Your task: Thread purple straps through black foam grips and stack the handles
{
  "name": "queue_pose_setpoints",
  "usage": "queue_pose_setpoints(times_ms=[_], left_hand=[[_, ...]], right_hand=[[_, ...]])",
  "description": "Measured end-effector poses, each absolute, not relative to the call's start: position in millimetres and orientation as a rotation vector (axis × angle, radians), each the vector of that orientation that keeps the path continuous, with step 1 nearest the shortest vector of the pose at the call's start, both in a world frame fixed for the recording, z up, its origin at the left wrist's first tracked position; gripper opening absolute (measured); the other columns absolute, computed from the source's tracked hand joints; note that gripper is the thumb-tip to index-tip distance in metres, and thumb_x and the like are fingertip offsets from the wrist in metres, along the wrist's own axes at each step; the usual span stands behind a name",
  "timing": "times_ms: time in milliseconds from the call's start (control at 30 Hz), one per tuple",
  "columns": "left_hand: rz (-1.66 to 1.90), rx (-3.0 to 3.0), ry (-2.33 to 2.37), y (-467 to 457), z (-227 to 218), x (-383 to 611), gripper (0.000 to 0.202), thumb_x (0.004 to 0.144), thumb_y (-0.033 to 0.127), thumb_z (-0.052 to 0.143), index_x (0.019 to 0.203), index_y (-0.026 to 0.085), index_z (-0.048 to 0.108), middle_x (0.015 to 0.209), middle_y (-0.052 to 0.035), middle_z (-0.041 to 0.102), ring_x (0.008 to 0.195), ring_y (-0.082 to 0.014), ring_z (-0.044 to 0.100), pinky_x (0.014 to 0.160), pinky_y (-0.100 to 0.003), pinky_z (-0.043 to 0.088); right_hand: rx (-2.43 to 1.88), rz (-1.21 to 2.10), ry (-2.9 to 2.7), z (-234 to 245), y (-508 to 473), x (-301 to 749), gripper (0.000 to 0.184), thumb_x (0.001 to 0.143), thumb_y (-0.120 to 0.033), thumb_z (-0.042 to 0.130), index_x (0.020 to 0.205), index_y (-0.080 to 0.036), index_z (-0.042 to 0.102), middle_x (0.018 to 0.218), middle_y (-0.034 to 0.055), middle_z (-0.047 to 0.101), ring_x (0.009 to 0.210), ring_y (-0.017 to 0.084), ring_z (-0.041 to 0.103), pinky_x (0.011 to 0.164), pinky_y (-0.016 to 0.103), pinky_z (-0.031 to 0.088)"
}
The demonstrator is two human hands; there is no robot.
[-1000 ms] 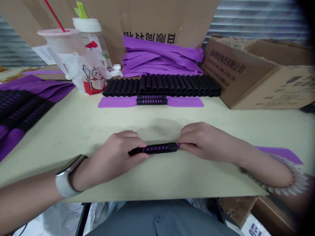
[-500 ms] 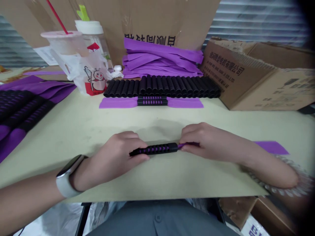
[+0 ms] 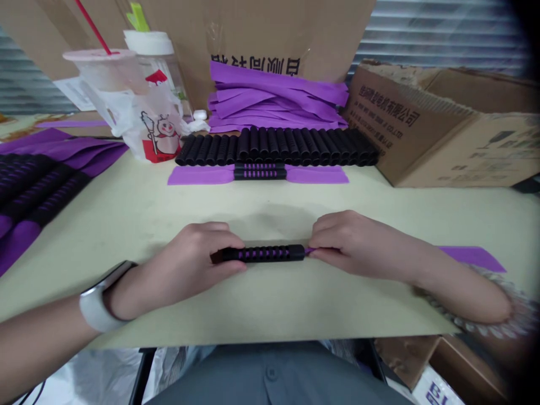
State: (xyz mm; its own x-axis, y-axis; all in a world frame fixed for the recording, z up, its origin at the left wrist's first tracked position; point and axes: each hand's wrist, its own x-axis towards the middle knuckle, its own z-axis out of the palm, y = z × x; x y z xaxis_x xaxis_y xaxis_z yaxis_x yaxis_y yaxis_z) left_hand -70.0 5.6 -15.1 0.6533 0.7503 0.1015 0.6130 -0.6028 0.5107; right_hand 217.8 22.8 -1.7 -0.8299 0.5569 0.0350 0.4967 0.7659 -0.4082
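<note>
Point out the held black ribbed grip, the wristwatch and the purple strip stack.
black ribbed grip [image 3: 261, 253]: head view, middle of its length.
wristwatch [image 3: 97, 304]: head view, white band.
purple strip stack [image 3: 276, 101]: head view, top strips.

Even, soft light fell across the table [image 3: 126, 208], bright and without glare. A faint, diffuse shadow [image 3: 270, 216] lay just beyond the left hand [image 3: 198, 253] and right hand [image 3: 350, 244]. Pale blinds [image 3: 439, 28] stood far beyond the hands. A dark vignette [image 3: 525, 34] closed the corner beyond the right hand. Wide-angle bowing stretched the edges, and blur softened the outer right forearm [image 3: 459, 298].
</note>
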Motion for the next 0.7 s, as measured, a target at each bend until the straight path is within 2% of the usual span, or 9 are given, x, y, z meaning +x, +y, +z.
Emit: queue_pose_setpoints(times_ms=[433, 700], left_hand=[[0.507, 2.432, 1.069, 5.0, -14.6, -65.4, 0.011, 0.085, 0.027, 0.061, 0.085, 0.019, 0.068, 0.074, -0.0008, 0.064, 0.067, -0.0132, 0.059, 0.059, -0.023, 0.042], [0.511, 2.405, 1.050, 7.4, -13.9, -64.3, 0.007, 0.082, 0.023, 0.064, 0.081, 0.017, 0.068, 0.072, 0.0002, 0.063, 0.062, -0.0111, 0.057, 0.056, -0.022, 0.041]], right_hand=[[-0.842, 0.555, -2.829, -4.1, 22.5, 210.7, 0.032, 0.093, -0.013, 0.046, 0.063, -0.016, 0.056, 0.065, 0.0012, 0.052, 0.062, 0.014, 0.049, 0.060, 0.027, 0.036], [-0.891, 0.670, -2.804, 2.7, 24.9, 218.1, 0.021, 0.093, -0.013, 0.051, 0.077, -0.017, 0.065, 0.075, 0.0014, 0.060, 0.070, 0.014, 0.056, 0.065, 0.027, 0.040]])
